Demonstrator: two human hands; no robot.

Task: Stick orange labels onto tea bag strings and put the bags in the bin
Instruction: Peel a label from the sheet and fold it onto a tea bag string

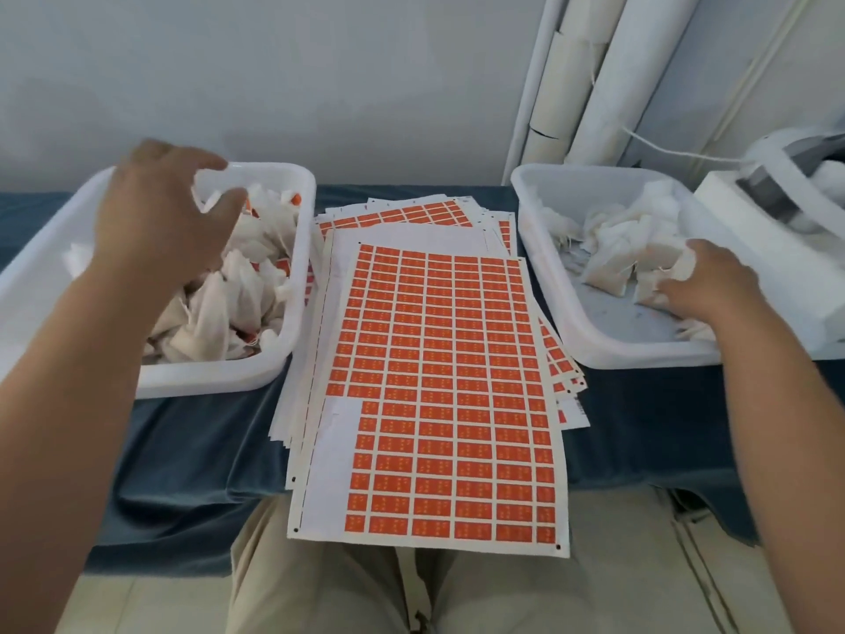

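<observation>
Unlabelled tea bags (612,240) lie heaped in the right bin (548,249). Labelled tea bags (237,286), with orange tabs showing among them, fill the left bin (295,286). Between the bins, the top label sheet (439,382) lies on a loose stack on the blue-covered bench (183,450), its near edge overhanging towards the person's lap. Some labels are already gone from its lower left corner.

Step in hand, as judged: fetching the next bag from the right bin. Recommended practice is to lift a single bag clear with its string hanging free, so it does not drag neighbours out, then bring the string end to the sheet's peeled corner.

Right hand (718,286): its fingers are curled round a bag at the near edge of the heap; the fingertips are hidden, so firmness of grip is unconfirmed.

Left hand (155,221): above the left bin, fingers (224,208) spread apart, nothing seen held; outline blurred.
</observation>
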